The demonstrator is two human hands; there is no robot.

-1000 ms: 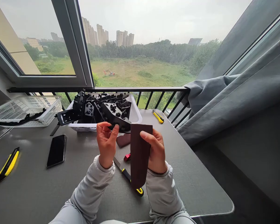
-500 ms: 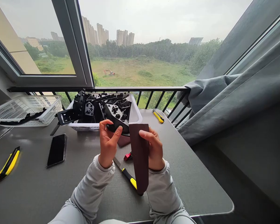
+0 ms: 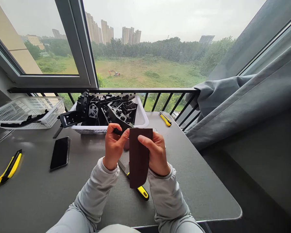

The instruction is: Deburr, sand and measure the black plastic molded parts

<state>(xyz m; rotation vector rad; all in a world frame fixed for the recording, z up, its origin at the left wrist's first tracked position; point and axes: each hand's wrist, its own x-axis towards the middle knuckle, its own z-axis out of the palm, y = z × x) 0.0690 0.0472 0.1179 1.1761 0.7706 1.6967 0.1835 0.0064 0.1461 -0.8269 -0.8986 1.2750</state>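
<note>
My left hand point(image 3: 113, 147) is closed, pinching a black plastic part point(image 3: 123, 123) in front of the basket. My right hand point(image 3: 158, 156) grips a dark brown strip of sandpaper point(image 3: 139, 161), its thumb pressed on the face towards me. The strip hangs upright, its top corner right by my left thumb, and hides some of the part's near edge. Below my hands lies a flat-bladed tool with a yellow and black handle point(image 3: 143, 193), partly covered by the strip. Another brownish piece point(image 3: 126, 145) shows between my hands.
A white basket point(image 3: 142, 113) heaped with black plastic parts stands by the railing. To its left, another white basket point(image 3: 53, 111) holds a long black piece. A phone point(image 3: 59, 153), one yellow utility knife point(image 3: 10, 166) at left and another yellow utility knife point(image 3: 165, 119) at right lie on the table.
The sandpaper strip has moved left and its lower end has risen, covering more of the black part. A small red object on the table is now hidden behind it.
</note>
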